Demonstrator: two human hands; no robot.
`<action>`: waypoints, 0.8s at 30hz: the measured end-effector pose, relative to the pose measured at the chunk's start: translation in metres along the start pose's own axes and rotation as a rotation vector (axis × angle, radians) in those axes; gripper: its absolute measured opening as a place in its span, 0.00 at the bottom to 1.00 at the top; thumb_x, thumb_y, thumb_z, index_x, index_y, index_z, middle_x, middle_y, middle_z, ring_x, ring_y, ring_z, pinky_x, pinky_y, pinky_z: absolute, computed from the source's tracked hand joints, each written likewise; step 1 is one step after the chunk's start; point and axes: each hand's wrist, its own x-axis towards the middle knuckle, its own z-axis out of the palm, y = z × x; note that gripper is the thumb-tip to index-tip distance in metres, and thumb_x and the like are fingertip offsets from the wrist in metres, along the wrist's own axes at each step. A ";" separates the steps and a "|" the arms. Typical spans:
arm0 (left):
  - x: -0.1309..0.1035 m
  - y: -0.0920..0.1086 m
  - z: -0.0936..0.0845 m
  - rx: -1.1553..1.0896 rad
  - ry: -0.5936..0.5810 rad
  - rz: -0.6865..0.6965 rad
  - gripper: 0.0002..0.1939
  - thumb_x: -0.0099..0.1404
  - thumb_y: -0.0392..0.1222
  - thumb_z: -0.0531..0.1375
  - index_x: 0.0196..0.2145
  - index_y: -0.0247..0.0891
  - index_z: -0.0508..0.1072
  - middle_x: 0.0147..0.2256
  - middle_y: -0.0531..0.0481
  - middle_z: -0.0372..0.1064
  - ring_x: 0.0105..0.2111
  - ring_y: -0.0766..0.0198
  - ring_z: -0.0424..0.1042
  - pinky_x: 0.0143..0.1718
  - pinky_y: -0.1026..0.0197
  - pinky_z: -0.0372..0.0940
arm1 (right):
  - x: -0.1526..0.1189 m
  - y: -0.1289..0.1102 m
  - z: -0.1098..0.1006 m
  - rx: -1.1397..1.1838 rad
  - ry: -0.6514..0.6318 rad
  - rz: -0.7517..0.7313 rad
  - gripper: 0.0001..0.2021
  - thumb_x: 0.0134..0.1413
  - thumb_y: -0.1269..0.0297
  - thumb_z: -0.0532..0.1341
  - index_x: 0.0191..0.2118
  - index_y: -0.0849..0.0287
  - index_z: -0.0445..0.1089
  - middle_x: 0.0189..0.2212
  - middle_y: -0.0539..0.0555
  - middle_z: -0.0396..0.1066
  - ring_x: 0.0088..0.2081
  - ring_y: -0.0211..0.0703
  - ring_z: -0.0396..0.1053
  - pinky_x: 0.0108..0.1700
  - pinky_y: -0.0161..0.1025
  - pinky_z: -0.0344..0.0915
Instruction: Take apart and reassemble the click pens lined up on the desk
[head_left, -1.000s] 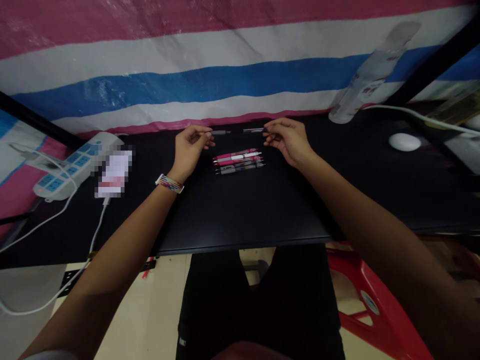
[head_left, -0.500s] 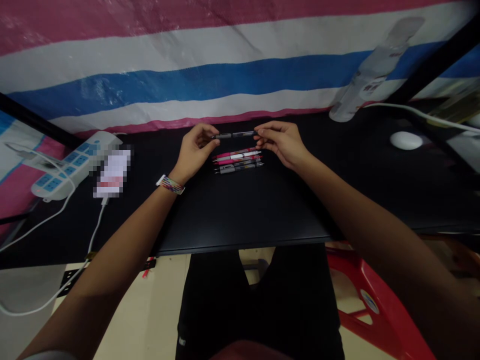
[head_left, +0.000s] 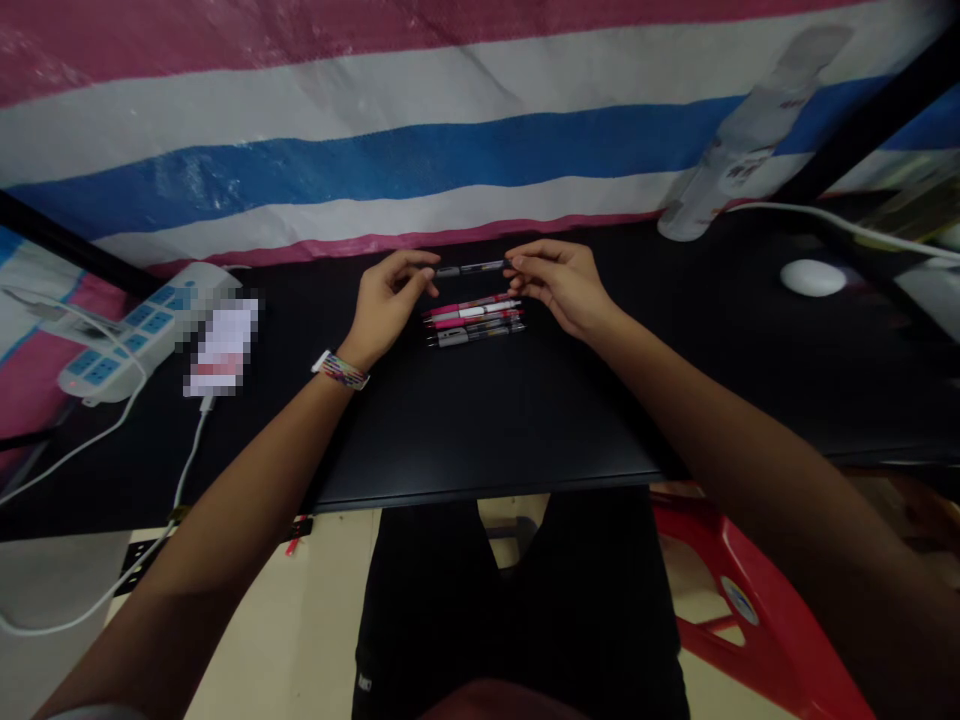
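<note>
A dark pen with a grey grip (head_left: 471, 269) lies level between my two hands, just beyond a stack of other pens. Its left end is pinched between thumb and fingers of my left hand (head_left: 391, 300). At the other end, my right hand (head_left: 561, 285) closes its thumb and fingertips on the pen. Nearer to me, several pens lie side by side on the black table (head_left: 480, 420): a pink and white pen (head_left: 474, 314) is among them, and a grey and black pen (head_left: 477, 335) is closest to me.
On the left sit a white power strip (head_left: 142, 335) and a blurred-out phone (head_left: 223, 345) with a white charging cable (head_left: 191, 460). A clear bottle (head_left: 750, 150) and a white mouse (head_left: 812, 278) are at the right. A striped sheet (head_left: 420, 155) hangs behind; a red stool (head_left: 780, 610) stands below.
Both hands keep hold of the pen in nearly the same place. The left fingers have shifted slightly over its left end. The pens on the table have not moved.
</note>
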 end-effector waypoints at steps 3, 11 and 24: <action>-0.001 0.001 0.000 0.019 0.004 0.070 0.24 0.67 0.57 0.77 0.54 0.43 0.84 0.51 0.43 0.85 0.53 0.53 0.83 0.56 0.54 0.77 | 0.001 0.001 0.000 0.000 -0.004 -0.009 0.07 0.62 0.65 0.80 0.38 0.56 0.83 0.33 0.52 0.81 0.33 0.40 0.79 0.47 0.43 0.83; 0.000 0.001 -0.001 0.037 0.004 -0.024 0.16 0.72 0.57 0.73 0.41 0.42 0.87 0.37 0.46 0.85 0.37 0.58 0.81 0.45 0.56 0.75 | 0.000 0.003 0.000 0.008 -0.016 -0.024 0.08 0.59 0.63 0.81 0.38 0.56 0.83 0.33 0.52 0.83 0.34 0.40 0.80 0.46 0.42 0.84; 0.002 0.003 0.000 -0.112 0.012 -0.105 0.18 0.68 0.58 0.77 0.41 0.40 0.89 0.36 0.45 0.86 0.39 0.57 0.85 0.46 0.56 0.78 | 0.001 0.004 0.002 0.027 -0.021 -0.029 0.07 0.59 0.66 0.80 0.38 0.55 0.83 0.34 0.52 0.82 0.35 0.40 0.80 0.46 0.42 0.84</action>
